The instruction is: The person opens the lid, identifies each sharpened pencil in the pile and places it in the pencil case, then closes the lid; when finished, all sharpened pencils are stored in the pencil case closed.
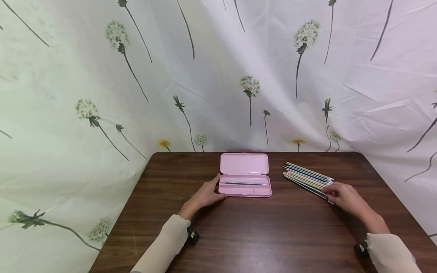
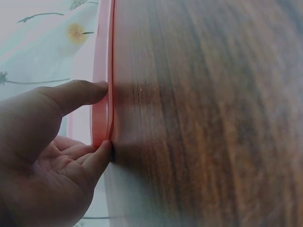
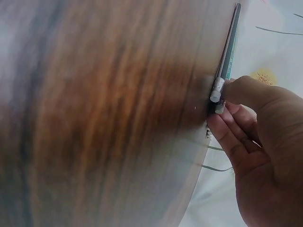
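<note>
An open pink pencil case (image 1: 262, 191) lies at the back middle of the table, its lid folded back. One dark pencil (image 1: 243, 184) lies lengthwise in its long compartment. My left hand (image 1: 206, 192) grips the case's left end; in the left wrist view the thumb presses the case's pink side wall (image 2: 99, 120) and the fingers curl at its corner. To the right, several pencils (image 1: 304, 175) lie side by side in a slanted row. My right hand (image 1: 346, 196) pinches the near end of a pencil (image 3: 218, 87) there, with another pencil end just beside it.
Both things rest on a dark brown wooden table (image 1: 273, 235) with rounded back corners. A white cloth (image 1: 218, 76) printed with dandelions hangs behind and beside it. A band with a small black device sits on each wrist.
</note>
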`<state>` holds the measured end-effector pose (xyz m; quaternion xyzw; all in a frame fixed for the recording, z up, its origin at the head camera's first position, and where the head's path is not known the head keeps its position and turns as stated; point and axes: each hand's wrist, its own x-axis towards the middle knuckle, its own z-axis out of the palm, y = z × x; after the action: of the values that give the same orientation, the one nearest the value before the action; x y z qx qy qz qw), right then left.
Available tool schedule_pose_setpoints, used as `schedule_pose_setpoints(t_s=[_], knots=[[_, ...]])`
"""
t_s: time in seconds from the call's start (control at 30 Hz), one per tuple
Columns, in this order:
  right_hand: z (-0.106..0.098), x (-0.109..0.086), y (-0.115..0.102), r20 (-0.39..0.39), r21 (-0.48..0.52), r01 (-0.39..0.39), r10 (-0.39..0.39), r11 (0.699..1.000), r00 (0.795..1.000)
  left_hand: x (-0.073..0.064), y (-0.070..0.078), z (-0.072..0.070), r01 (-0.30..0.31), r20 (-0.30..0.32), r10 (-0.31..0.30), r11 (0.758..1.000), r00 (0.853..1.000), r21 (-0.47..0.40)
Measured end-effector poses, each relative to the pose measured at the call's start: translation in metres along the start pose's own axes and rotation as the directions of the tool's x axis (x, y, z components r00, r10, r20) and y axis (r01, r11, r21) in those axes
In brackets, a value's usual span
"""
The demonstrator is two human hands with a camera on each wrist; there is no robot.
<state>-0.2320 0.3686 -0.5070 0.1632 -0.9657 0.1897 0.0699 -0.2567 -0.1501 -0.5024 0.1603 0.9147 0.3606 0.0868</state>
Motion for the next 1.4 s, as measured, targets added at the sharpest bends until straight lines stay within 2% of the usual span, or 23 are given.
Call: schedule_pose_setpoints(t_s=[0.2,0.4,0.47,0.6,0.67,0.73,0.9,1.17,1.4], knots=[[-0.002,-0.001,0.002,-0.025,-0.007,0.014,-0.014,1.0,1.0,0.001,0.001,0.001,-0.001,-0.003,0.001,1.0,1.0,0.012],[-0.004,-0.002,0.004,-0.078,-0.027,0.081,-0.083,0.996,0.994,0.0,0.002,0.0,0.007,-0.001,-0.007,1.0,1.0,0.011],[-0.005,-0.003,0.004,-0.117,-0.035,0.115,-0.118,0.993,0.986,0.0,0.002,0.0,0.009,0.0,-0.009,1.0,1.0,0.009],[-0.009,0.002,0.0,-0.225,-0.016,0.181,-0.18,0.983,0.958,0.001,0.0,0.0,0.007,-0.001,-0.007,1.0,1.0,0.016],[-0.012,0.007,-0.004,-0.262,0.009,0.205,-0.196,0.979,0.945,0.002,-0.001,0.001,0.007,-0.002,-0.007,1.0,1.0,0.022],[-0.016,0.014,-0.01,-0.271,0.031,0.22,-0.203,0.975,0.941,0.002,-0.001,0.001,0.004,-0.004,-0.004,1.0,1.0,0.023],[-0.027,0.033,-0.028,-0.244,0.04,0.238,-0.222,0.97,0.944,0.003,-0.002,0.001,0.0,0.0,0.0,1.0,1.0,0.021],[-0.034,0.069,-0.064,-0.226,0.074,0.321,-0.297,0.944,0.928,0.001,-0.001,0.001,0.012,0.0,-0.012,1.0,1.0,0.02],[-0.031,0.095,-0.094,-0.246,0.099,0.43,-0.396,0.898,0.885,0.004,-0.003,0.002,-0.003,-0.003,0.003,1.0,1.0,0.024]])
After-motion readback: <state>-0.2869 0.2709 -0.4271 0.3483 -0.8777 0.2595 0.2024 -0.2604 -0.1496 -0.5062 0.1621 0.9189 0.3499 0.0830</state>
